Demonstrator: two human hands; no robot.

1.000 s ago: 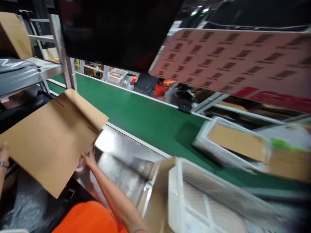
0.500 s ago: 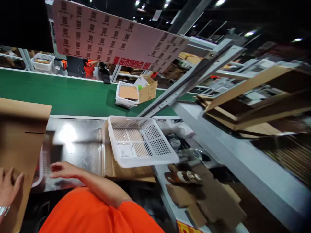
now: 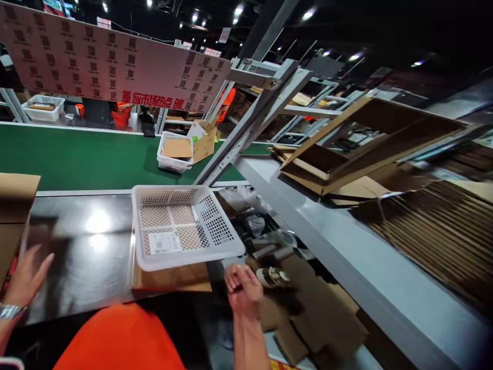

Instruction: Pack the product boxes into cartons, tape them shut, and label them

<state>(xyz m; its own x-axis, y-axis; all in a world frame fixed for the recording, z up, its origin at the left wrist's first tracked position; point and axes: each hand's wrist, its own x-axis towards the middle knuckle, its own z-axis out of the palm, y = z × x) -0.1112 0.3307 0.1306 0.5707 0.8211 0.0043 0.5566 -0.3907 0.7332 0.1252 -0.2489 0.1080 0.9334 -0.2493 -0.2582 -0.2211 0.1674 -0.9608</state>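
My left hand (image 3: 29,277) is spread open over the metal worktop, right beside a brown cardboard box (image 3: 13,205) at the left edge. It is slightly blurred, and whether it touches the box I cannot tell. My right hand (image 3: 244,290) hovers over the right side with its fingers curled in; I see nothing in it. Just left of that hand, a white plastic basket (image 3: 192,259) with a paper label (image 3: 165,242) on its bottom sits on flat brown cardboard (image 3: 173,280). A roll of printed tape (image 3: 272,277) lies close to the right hand's knuckles.
Beyond the metal worktop (image 3: 88,267) runs a green conveyor belt (image 3: 84,159), carrying a small white basket (image 3: 175,162) and an opened carton (image 3: 204,146). A slanted metal post (image 3: 246,123) rises behind the basket. Stacked cardboard (image 3: 435,246) lies on the right, past a grey shelf (image 3: 308,221).
My right hand has swung from the worktop to the right, past the white basket, its fingers curling. My left hand has come off the cardboard box. The view has turned right.
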